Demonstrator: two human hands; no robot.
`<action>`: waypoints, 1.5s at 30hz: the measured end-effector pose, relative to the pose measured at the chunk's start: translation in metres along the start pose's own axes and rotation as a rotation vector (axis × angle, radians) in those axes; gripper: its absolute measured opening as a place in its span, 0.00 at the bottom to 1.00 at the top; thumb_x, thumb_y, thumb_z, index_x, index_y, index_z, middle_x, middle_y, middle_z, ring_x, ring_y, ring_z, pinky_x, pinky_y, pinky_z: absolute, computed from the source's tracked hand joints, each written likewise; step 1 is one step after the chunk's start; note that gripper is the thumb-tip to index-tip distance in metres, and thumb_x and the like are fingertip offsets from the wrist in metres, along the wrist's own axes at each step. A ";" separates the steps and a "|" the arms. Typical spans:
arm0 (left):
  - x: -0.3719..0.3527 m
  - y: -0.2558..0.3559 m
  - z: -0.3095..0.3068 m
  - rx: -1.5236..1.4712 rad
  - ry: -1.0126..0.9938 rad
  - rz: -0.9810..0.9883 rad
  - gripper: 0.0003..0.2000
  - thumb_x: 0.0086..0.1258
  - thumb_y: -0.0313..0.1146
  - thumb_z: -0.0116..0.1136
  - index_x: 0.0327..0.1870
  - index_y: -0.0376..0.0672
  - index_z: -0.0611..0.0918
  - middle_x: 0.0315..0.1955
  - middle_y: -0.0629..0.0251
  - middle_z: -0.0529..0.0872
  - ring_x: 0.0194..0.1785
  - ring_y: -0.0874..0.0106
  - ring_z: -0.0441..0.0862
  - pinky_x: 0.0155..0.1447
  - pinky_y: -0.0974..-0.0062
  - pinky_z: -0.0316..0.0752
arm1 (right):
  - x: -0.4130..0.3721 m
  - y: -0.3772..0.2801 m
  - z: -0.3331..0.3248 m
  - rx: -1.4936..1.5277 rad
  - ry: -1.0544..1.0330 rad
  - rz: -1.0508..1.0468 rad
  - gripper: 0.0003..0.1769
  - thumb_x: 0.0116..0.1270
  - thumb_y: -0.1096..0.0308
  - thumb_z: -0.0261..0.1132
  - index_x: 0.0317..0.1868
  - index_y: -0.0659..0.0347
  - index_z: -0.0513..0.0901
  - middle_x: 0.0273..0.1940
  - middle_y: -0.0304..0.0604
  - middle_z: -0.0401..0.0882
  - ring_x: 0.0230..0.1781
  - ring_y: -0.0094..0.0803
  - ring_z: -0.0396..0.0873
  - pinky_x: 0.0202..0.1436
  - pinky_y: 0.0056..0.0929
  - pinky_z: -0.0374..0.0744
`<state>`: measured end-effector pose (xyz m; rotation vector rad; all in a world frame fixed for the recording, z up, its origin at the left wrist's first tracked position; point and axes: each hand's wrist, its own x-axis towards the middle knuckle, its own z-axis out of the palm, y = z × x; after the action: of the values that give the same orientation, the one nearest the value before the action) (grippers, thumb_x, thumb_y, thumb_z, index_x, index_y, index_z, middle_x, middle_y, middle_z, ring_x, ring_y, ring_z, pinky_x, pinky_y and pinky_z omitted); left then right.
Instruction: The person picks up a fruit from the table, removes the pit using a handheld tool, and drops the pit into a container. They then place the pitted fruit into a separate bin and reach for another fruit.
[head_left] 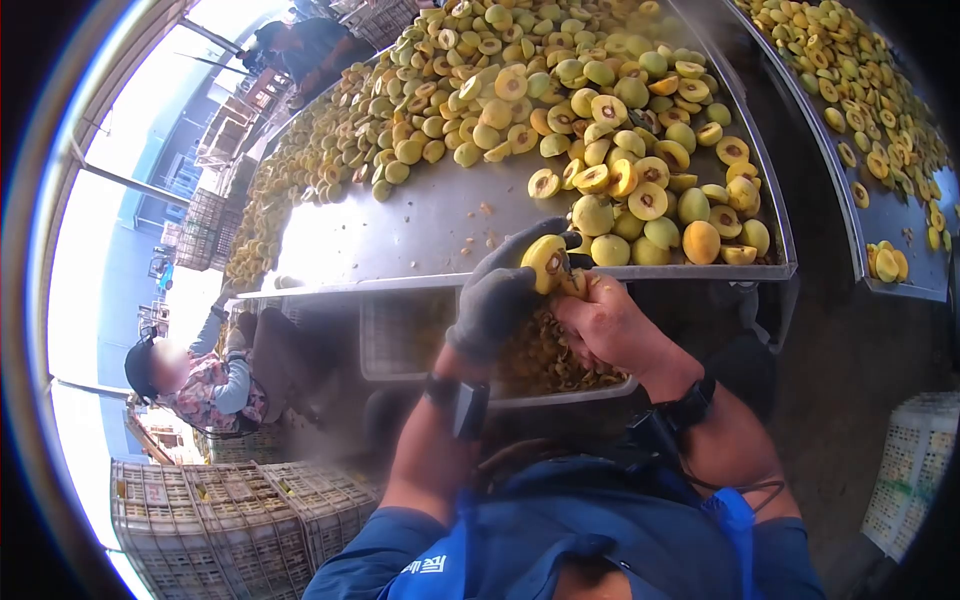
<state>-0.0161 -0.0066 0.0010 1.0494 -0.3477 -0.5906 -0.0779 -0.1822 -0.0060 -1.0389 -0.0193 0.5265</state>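
My left hand (495, 300), in a grey glove, is closed around a halved yellow peach (545, 262) with its cut face and brown pit hollow showing. My bare right hand (608, 318) presses against the fruit's lower right side, its fingers curled tight. Something small and dark shows between the fingers and the peach, too hidden to name. Both hands are just in front of the metal table's (380, 283) near edge. Below them sits a pale crate (560, 398) with peach scraps (545, 350) in it.
A large pile of halved peaches (480, 100) covers much of the table. A second table (905, 290) with more halves stands at right. Another person (215, 385) sits at left. Stacked plastic crates (230, 510) stand lower left, with another crate stack (915, 470) at right.
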 end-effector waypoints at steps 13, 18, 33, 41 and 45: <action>0.000 -0.030 0.013 0.527 0.373 0.297 0.21 0.78 0.38 0.53 0.60 0.26 0.79 0.50 0.48 0.86 0.49 0.60 0.87 0.57 0.65 0.83 | 0.007 0.046 0.008 -0.576 0.161 -0.495 0.15 0.70 0.76 0.59 0.56 0.68 0.78 0.47 0.51 0.86 0.52 0.46 0.84 0.59 0.39 0.79; 0.009 -0.033 0.028 0.071 0.612 0.217 0.16 0.79 0.37 0.56 0.51 0.28 0.83 0.42 0.52 0.88 0.39 0.62 0.88 0.46 0.66 0.87 | 0.003 0.038 0.009 -0.548 0.180 -0.432 0.14 0.68 0.78 0.58 0.54 0.68 0.77 0.46 0.58 0.85 0.52 0.56 0.83 0.57 0.42 0.79; -0.002 -0.044 0.019 0.250 0.737 0.215 0.13 0.80 0.35 0.56 0.45 0.30 0.85 0.36 0.58 0.88 0.34 0.72 0.85 0.41 0.74 0.82 | 0.000 0.031 0.010 -0.390 -0.085 -0.368 0.10 0.73 0.74 0.57 0.49 0.69 0.81 0.40 0.43 0.85 0.42 0.30 0.83 0.49 0.31 0.80; -0.013 -0.033 0.034 0.384 0.635 0.250 0.13 0.81 0.33 0.55 0.46 0.29 0.84 0.34 0.59 0.88 0.34 0.73 0.85 0.39 0.76 0.81 | -0.004 0.043 -0.004 -0.469 -0.272 -0.398 0.06 0.73 0.70 0.58 0.38 0.62 0.79 0.17 0.36 0.71 0.11 0.22 0.68 0.14 0.26 0.67; -0.018 -0.043 0.026 0.494 0.599 0.335 0.13 0.81 0.32 0.55 0.47 0.29 0.84 0.36 0.58 0.88 0.34 0.73 0.85 0.40 0.76 0.81 | -0.006 0.036 0.007 -0.542 -0.226 -0.532 0.08 0.75 0.69 0.59 0.37 0.62 0.78 0.18 0.37 0.72 0.13 0.24 0.70 0.15 0.27 0.69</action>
<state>-0.0565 -0.0301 -0.0247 1.5418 -0.1305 0.1359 -0.0997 -0.1644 -0.0305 -1.4301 -0.6517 0.1432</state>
